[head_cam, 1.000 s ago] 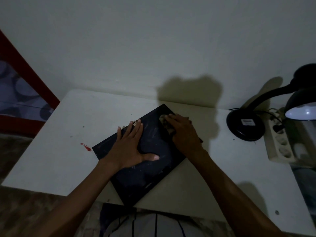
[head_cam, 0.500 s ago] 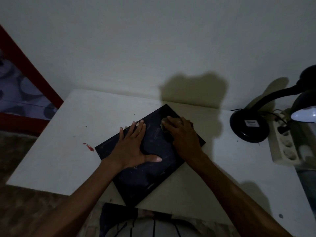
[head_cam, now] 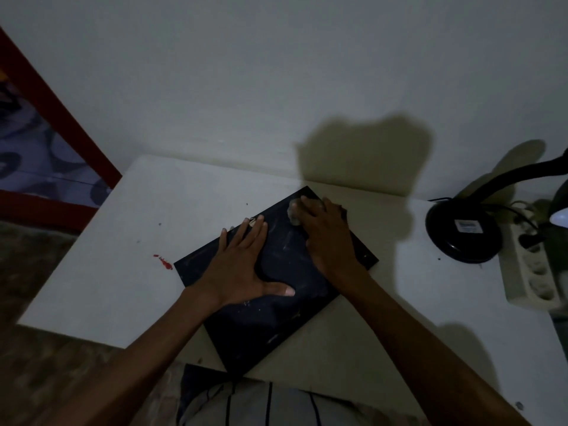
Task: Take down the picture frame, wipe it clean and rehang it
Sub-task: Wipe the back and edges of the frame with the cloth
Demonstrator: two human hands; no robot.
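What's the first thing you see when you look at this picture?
A dark frame lies flat and slantwise in the middle of the white table. The left hand presses flat on it, while the right hand rubs a small cloth near its far corner. At the right, a black lamp shines beside a power strip.

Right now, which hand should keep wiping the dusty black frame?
The right hand: it presses the cloth on the frame at its far corner. The left hand lies flat, steadying it.
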